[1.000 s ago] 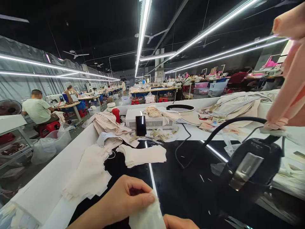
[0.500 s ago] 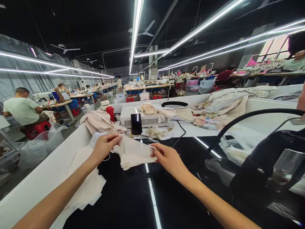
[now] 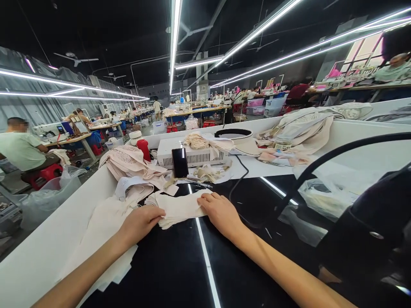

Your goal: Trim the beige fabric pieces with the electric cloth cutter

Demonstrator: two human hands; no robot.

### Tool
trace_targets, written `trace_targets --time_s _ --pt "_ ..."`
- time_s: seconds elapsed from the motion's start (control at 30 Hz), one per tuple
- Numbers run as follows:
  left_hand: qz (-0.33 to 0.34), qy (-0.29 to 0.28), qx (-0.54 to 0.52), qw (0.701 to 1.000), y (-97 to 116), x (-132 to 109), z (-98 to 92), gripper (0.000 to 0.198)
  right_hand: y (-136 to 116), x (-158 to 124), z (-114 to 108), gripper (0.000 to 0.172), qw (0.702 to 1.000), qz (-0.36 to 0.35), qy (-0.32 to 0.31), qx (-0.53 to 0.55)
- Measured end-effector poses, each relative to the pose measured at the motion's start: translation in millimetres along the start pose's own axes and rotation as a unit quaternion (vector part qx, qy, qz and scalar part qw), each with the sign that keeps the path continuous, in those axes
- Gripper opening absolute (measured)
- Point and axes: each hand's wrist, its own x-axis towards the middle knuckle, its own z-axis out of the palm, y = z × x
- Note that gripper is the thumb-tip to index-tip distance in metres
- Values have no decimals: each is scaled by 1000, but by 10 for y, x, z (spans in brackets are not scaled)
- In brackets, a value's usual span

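A small stack of cream fabric pieces lies low over the glossy black tabletop. My left hand pinches the stack's near left edge between thumb and fingers. At the other end, my right hand has its fingers bent over the right edge, its thumb mostly hidden. Left of the stack sits a white perforated band among loose cloth. More pale fabric pieces are spread beneath and beside my left forearm.
Behind the stack, a phone leans against a white vented box topped with cloth strips. A red thread cone stands at left. A black cable arches at right beside a dark bag-like object. White walls edge the table.
My hands have brought the fabric down toward the tabletop, where it lies flatter. My left hand has shifted lower along its edge; the right fingers now lie over the end. The view has shifted slightly.
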Motion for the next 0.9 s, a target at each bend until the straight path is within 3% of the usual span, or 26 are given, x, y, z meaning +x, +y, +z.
trace_targets --time_s 0.23,0.4,0.73,0.8,0.9 --pt "-9 4 37 999 32 -37 -63 46 -62 -51 -35 36 998 15 3 -54" --pt "-36 40 35 998 143 118 -149 43 -115 -51 -86 37 998 20 14 -55" --pt "-49 -63 40 996 75 210 289 49 -95 -80 2 43 999 24 -15 -33" --pt "-56 -67 44 995 99 190 261 50 -99 -93 -31 47 1000 20 -10 -21" --pt "-68 -55 56 995 134 131 74 50 -119 -228 -104 54 1000 -6 2 8"
